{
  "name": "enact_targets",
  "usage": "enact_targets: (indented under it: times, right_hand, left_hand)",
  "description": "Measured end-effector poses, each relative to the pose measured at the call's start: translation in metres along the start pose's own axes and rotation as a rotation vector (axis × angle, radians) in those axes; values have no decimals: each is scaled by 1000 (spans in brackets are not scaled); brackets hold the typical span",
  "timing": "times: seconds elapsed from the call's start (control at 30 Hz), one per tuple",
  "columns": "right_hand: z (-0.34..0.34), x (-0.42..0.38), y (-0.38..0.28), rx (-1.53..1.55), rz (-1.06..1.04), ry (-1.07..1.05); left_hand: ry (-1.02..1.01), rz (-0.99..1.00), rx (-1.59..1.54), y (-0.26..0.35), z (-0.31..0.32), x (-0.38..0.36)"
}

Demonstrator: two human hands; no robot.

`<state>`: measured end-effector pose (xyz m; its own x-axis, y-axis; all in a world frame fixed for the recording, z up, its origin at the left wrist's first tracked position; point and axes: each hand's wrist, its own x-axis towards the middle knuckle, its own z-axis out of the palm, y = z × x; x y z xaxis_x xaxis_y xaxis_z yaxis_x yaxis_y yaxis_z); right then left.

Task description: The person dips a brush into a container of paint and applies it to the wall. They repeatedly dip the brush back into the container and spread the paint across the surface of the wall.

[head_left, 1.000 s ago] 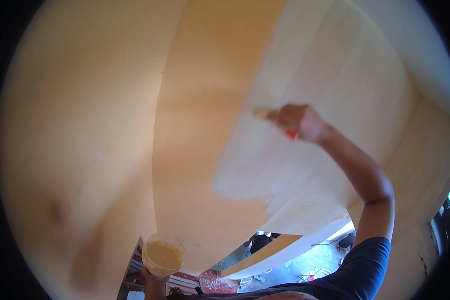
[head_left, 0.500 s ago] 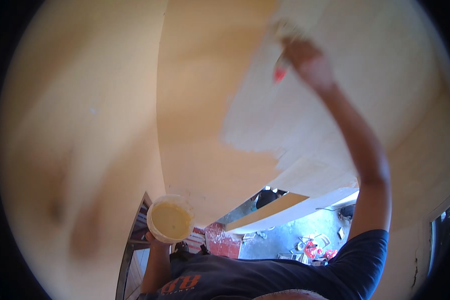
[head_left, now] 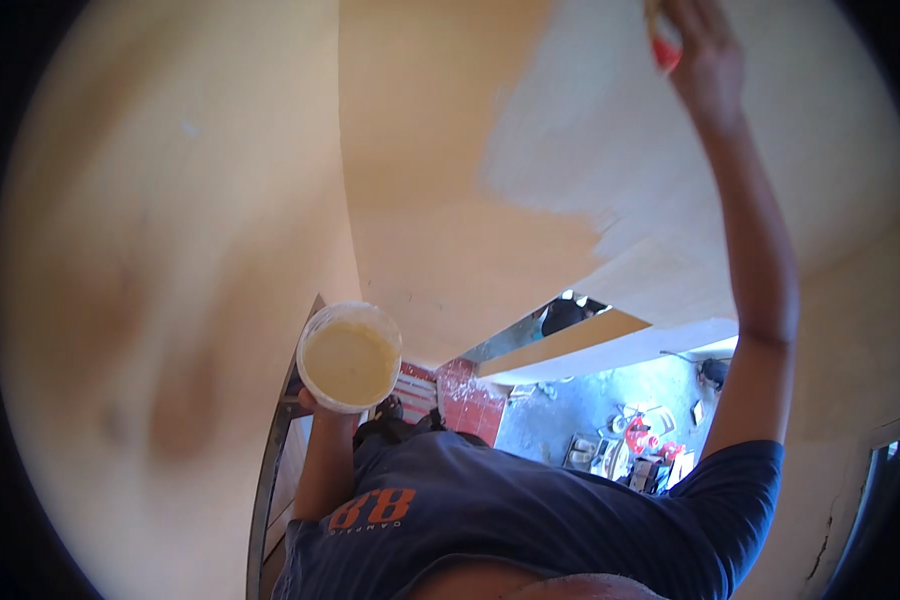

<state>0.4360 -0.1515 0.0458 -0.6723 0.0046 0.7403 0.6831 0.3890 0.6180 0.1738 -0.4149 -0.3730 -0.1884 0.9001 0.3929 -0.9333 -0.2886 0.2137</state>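
My left hand (head_left: 312,402) grips a round plastic tub (head_left: 354,312) low on the left. Pale cream paint (head_left: 350,365) lies inside it, and most of the fingers are hidden by the tub. At the top right, my right hand (head_left: 712,62) is raised with its fingers closed round a paintbrush (head_left: 666,52). Its red handle end points down; the bristles are out of view past the top edge. Beside the brush, the wall (head_left: 560,140) carries a whitish coat with a ragged edge against bare tan surface.
Another tan wall (head_left: 190,260) meets it at a corner on the left. A metal frame (head_left: 266,490), perhaps a ladder, stands beside my left arm. Far below, an opening (head_left: 530,332) shows a dark shape, and the floor (head_left: 540,420) holds scattered containers and tools (head_left: 640,440).
My right hand has moved up and to the right with the brush, whose head has left the view. The tub in my left hand sits higher in view, and the whole view has shifted.
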Motion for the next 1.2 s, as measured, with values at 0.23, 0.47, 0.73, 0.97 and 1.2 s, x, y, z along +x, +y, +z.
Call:
enact_targets:
  times: [0.23, 0.47, 0.73, 0.97, 1.2]
  right_hand:
    - [63, -68, -72, 69, -114, -59]
    - [94, -243, -231, 459, -93, -565]
    - [95, -213, -196, 487, -40, -564]
    - [40, -139, -149, 375, 60, -449]
    - [84, -262, -224, 456, -114, -698]
  left_hand:
    - [97, -88, 4, 5, 10, 2]
    - [91, -117, 109, 21, -2, 2]
    - [145, -59, 164, 32, 2, 9]
    - [381, -189, 17, 24, -15, 1]
    - [354, -139, 125, 30, -12, -5]
